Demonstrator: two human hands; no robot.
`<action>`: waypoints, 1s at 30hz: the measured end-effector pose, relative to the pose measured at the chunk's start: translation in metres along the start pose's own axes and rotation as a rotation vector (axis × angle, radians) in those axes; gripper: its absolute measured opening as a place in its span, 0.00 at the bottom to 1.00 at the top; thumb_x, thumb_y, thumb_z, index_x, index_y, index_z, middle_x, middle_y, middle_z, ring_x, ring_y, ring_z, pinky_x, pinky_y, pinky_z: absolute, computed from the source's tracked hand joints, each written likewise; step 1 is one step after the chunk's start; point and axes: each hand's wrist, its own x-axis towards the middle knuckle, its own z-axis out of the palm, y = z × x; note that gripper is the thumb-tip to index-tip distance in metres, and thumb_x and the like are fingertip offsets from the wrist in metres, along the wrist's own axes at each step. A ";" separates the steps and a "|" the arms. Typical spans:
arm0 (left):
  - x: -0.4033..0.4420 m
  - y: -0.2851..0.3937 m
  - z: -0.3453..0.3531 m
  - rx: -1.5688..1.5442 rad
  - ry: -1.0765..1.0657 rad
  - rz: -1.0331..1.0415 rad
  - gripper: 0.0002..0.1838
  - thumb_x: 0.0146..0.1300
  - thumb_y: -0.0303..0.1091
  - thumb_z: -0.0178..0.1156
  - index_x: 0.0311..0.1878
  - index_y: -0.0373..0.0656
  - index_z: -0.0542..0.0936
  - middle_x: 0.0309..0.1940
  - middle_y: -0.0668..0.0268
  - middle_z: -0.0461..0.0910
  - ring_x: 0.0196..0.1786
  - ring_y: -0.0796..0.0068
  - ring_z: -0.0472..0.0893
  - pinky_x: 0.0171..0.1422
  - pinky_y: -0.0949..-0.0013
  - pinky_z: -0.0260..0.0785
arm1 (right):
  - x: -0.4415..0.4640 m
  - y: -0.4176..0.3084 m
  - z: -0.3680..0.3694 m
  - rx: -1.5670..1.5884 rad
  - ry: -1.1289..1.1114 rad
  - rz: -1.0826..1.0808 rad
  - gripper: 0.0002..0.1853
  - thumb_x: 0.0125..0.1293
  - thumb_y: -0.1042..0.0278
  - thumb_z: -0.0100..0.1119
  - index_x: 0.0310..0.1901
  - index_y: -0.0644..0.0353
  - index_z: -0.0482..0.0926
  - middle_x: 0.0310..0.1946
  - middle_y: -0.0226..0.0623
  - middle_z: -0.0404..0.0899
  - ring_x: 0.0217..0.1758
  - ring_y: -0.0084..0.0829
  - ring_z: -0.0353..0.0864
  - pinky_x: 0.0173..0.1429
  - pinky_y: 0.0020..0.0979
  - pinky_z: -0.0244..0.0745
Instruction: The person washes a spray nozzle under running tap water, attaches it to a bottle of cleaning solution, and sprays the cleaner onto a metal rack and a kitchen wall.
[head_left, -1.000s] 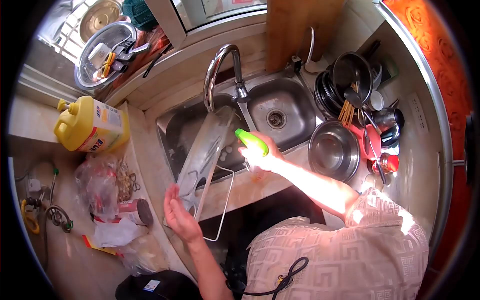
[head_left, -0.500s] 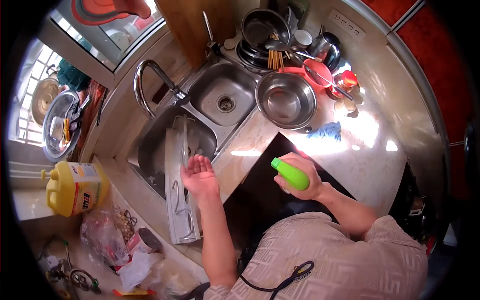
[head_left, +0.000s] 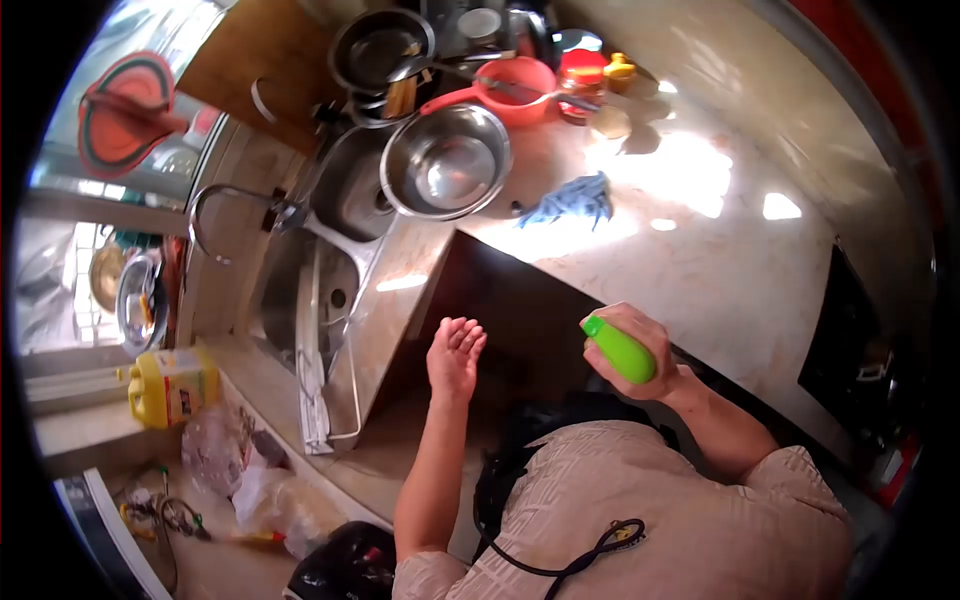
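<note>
My right hand (head_left: 645, 335) is wrapped round a bright green spray bottle (head_left: 622, 350), held above the dark gap at the counter's inner corner. Only its green top shows clearly; the lower part is hidden by my fingers and the angle. My left hand (head_left: 457, 358) is raised to the left of it, palm turned up, fingers apart from the thumb and slightly curled, with nothing in it. Left of that hand, a long white rack with wire loops (head_left: 313, 405) stands tilted in the near basin of the steel sink (head_left: 275, 285).
A steel basin (head_left: 400, 185) sits by the sink, near a red strainer (head_left: 515, 95), stacked pans (head_left: 382, 50) and a red-lidded jar (head_left: 582, 75). A blue cloth (head_left: 570, 203) lies on the counter. A yellow jug (head_left: 172, 388) and plastic bags (head_left: 280, 505) are at left.
The view has swung to the right. My right hand still grips the spray bottle; my left hand has moved away from the white rack, and its fingers have curled a little.
</note>
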 end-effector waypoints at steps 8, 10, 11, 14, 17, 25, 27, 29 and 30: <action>0.015 -0.040 0.072 0.236 -0.329 -0.083 0.14 0.70 0.42 0.55 0.44 0.39 0.77 0.40 0.61 0.81 0.44 0.68 0.81 0.54 0.63 0.76 | -0.065 0.002 -0.060 -0.117 0.280 0.154 0.19 0.55 0.74 0.70 0.49 0.66 0.77 0.44 0.45 0.80 0.42 0.42 0.83 0.46 0.32 0.79; 0.023 -0.057 0.096 0.311 -0.401 -0.146 0.13 0.71 0.40 0.54 0.44 0.39 0.76 0.40 0.59 0.80 0.44 0.67 0.80 0.54 0.62 0.75 | -0.069 -0.005 -0.063 -0.152 0.357 0.221 0.19 0.56 0.75 0.69 0.49 0.66 0.77 0.44 0.45 0.80 0.43 0.41 0.83 0.47 0.33 0.79; 0.024 -0.065 0.106 0.333 -0.479 -0.177 0.13 0.71 0.40 0.54 0.44 0.38 0.76 0.40 0.59 0.80 0.44 0.67 0.80 0.54 0.62 0.74 | -0.069 -0.006 -0.063 -0.165 0.398 0.244 0.18 0.56 0.76 0.69 0.49 0.67 0.77 0.44 0.45 0.80 0.43 0.40 0.83 0.47 0.32 0.78; 0.025 -0.091 0.131 0.517 -0.639 -0.221 0.14 0.72 0.41 0.52 0.45 0.38 0.75 0.37 0.62 0.80 0.42 0.68 0.80 0.51 0.64 0.74 | -0.066 -0.007 -0.073 -0.311 0.681 0.309 0.16 0.58 0.76 0.67 0.48 0.66 0.76 0.40 0.41 0.79 0.39 0.33 0.81 0.44 0.29 0.76; 0.026 -0.120 0.153 0.677 -0.754 -0.261 0.14 0.71 0.39 0.54 0.45 0.35 0.76 0.37 0.60 0.81 0.42 0.69 0.80 0.51 0.65 0.75 | -0.075 0.023 -0.085 -0.354 1.021 0.367 0.14 0.60 0.76 0.65 0.48 0.63 0.76 0.38 0.37 0.78 0.37 0.27 0.79 0.43 0.28 0.74; 0.011 -0.201 0.228 1.376 -1.112 0.308 0.13 0.66 0.32 0.62 0.47 0.31 0.80 0.40 0.58 0.84 0.43 0.69 0.83 0.51 0.66 0.76 | -0.130 0.095 -0.165 -0.282 1.251 0.444 0.13 0.61 0.71 0.65 0.46 0.61 0.76 0.36 0.41 0.78 0.37 0.39 0.80 0.43 0.35 0.74; 0.004 -0.219 0.249 1.520 -1.066 0.550 0.14 0.65 0.32 0.62 0.50 0.32 0.80 0.42 0.56 0.84 0.46 0.68 0.83 0.54 0.63 0.76 | -0.141 0.109 -0.185 -0.332 1.260 0.445 0.13 0.61 0.70 0.66 0.45 0.60 0.76 0.35 0.41 0.78 0.36 0.38 0.80 0.40 0.33 0.74; 0.017 -0.246 0.258 1.605 -1.012 0.657 0.15 0.64 0.31 0.61 0.51 0.33 0.80 0.44 0.52 0.84 0.49 0.62 0.83 0.55 0.60 0.76 | -0.144 0.115 -0.208 -0.381 1.220 0.494 0.14 0.60 0.69 0.67 0.46 0.59 0.77 0.35 0.41 0.79 0.37 0.42 0.81 0.39 0.35 0.75; 0.018 -0.254 0.264 1.663 -1.008 0.768 0.16 0.63 0.30 0.61 0.52 0.33 0.80 0.45 0.51 0.83 0.49 0.59 0.83 0.55 0.58 0.75 | -0.142 0.102 -0.225 -0.352 1.161 0.491 0.15 0.59 0.67 0.67 0.46 0.58 0.77 0.35 0.41 0.79 0.38 0.44 0.82 0.40 0.37 0.77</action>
